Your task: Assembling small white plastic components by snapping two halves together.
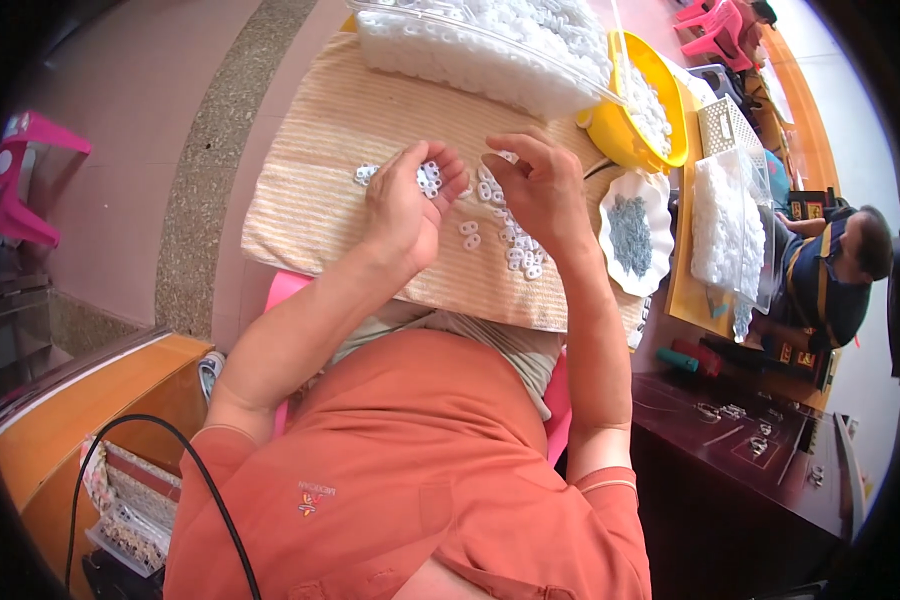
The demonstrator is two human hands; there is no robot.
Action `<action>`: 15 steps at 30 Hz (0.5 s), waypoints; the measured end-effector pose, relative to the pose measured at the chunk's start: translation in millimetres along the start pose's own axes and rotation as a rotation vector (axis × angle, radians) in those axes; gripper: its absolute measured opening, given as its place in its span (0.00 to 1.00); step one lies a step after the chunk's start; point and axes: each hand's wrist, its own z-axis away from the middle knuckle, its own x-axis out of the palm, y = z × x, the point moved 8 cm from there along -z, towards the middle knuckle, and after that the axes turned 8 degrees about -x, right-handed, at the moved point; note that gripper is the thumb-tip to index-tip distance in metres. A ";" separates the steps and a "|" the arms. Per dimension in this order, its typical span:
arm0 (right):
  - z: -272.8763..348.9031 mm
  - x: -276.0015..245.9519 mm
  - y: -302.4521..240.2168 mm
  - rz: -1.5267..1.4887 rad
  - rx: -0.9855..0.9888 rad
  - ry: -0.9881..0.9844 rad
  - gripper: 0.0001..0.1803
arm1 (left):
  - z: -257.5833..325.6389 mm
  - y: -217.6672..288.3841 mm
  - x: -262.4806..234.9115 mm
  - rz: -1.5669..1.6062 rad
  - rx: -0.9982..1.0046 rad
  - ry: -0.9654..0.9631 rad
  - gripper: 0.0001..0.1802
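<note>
My left hand is cupped, palm up, around several small white plastic pieces with holes. A few more such pieces show just left of its fingers. Across from it, my right hand hovers over the cloth with bent fingers, the thumb and index finger apart. White shows in the gap between them, seemingly pieces lying behind. Beneath and beside the right hand spreads a loose pile of the white pieces. Two of them lie apart toward the middle.
A striped cloth covers the table. At its far side stands a clear bin heaped with white parts. Right of it are a yellow bowl and a scalloped white dish of grey bits. A person sits beyond another clear box.
</note>
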 end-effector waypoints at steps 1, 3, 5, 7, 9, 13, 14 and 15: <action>-2.5 5.3 1.5 0.063 -0.071 -0.061 0.08 | -0.6 4.9 1.5 0.014 0.008 -0.011 0.09; -3.5 13.5 -0.5 0.125 -0.142 -0.125 0.08 | -1.0 18.2 2.8 0.016 0.048 0.016 0.09; 0.0 39.6 -2.0 0.379 -0.182 -0.409 0.08 | -1.4 27.9 1.5 0.020 0.095 0.028 0.09; -2.7 46.4 -0.4 0.364 -0.154 -0.486 0.08 | -3.6 26.5 -1.0 0.021 0.093 0.032 0.09; -3.3 49.9 0.9 0.415 -0.135 -0.560 0.08 | -4.5 24.6 -2.6 0.021 0.089 0.036 0.09; -5.7 53.2 2.4 0.412 -0.125 -0.593 0.07 | -5.1 22.7 -5.5 -0.011 0.088 0.039 0.09; -5.2 54.1 4.3 0.398 -0.128 -0.584 0.07 | -5.3 22.6 -5.4 -0.019 0.093 0.037 0.09; -5.7 54.5 5.0 0.384 -0.131 -0.574 0.07 | -5.3 22.3 -4.6 -0.019 0.092 0.036 0.09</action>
